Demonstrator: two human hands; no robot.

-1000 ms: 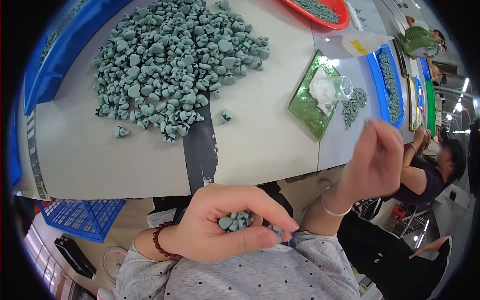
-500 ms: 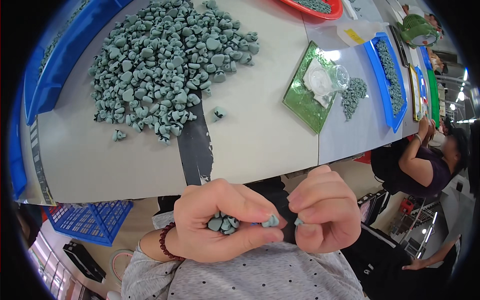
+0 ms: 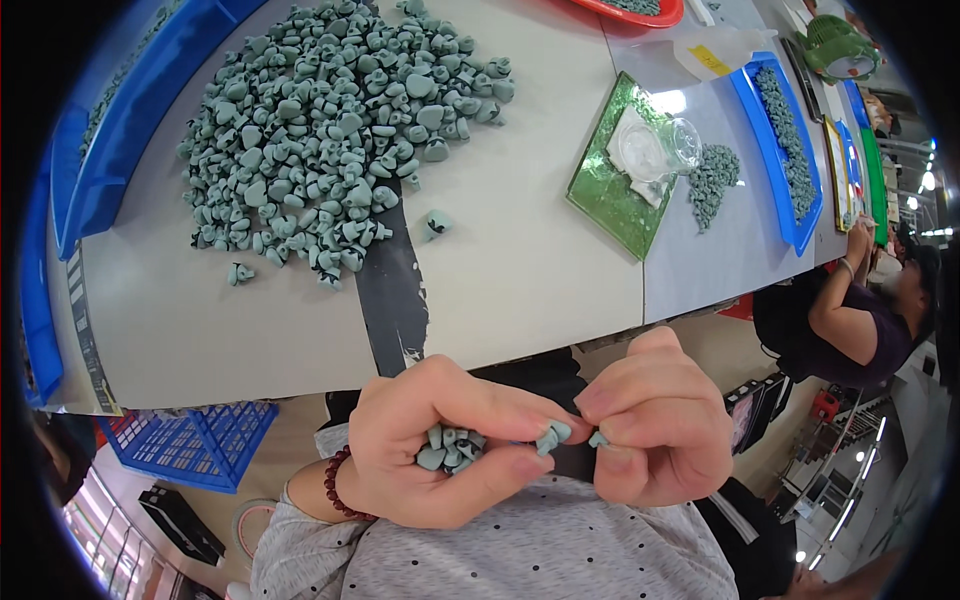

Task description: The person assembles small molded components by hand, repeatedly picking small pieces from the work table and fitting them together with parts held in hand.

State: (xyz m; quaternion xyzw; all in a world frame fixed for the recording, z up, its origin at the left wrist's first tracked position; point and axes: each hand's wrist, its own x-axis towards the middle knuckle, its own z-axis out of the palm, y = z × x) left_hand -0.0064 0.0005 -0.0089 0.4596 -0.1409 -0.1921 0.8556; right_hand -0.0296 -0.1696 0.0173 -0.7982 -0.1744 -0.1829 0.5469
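Observation:
Close to my body, in front of the table edge, my left hand (image 3: 450, 440) pinches a small grey-green molded part (image 3: 552, 437) between thumb and forefinger. Several more such parts (image 3: 450, 449) are cupped in its palm. Just to the right, my right hand (image 3: 660, 420) is closed, with a smaller grey-green piece (image 3: 598, 439) pinched at its fingertips. The two pinched pieces are near each other; I cannot tell whether they touch. On the table lies a big heap of similar grey-green parts (image 3: 320, 140), some with dark patches, with a few loose ones beside it.
A green board (image 3: 615, 215) carries a clear round dish (image 3: 640, 150). Beside it lie a small pile of tiny pieces (image 3: 712, 185) and a blue tray (image 3: 800, 235). A large blue bin (image 3: 100, 190) stands left, a red bowl (image 3: 640, 18) far back. A co-worker (image 3: 850, 320) sits right.
The left hand's part has tilted and sits slightly further right. My right hand has shifted a little to the right. The view has turned slightly.

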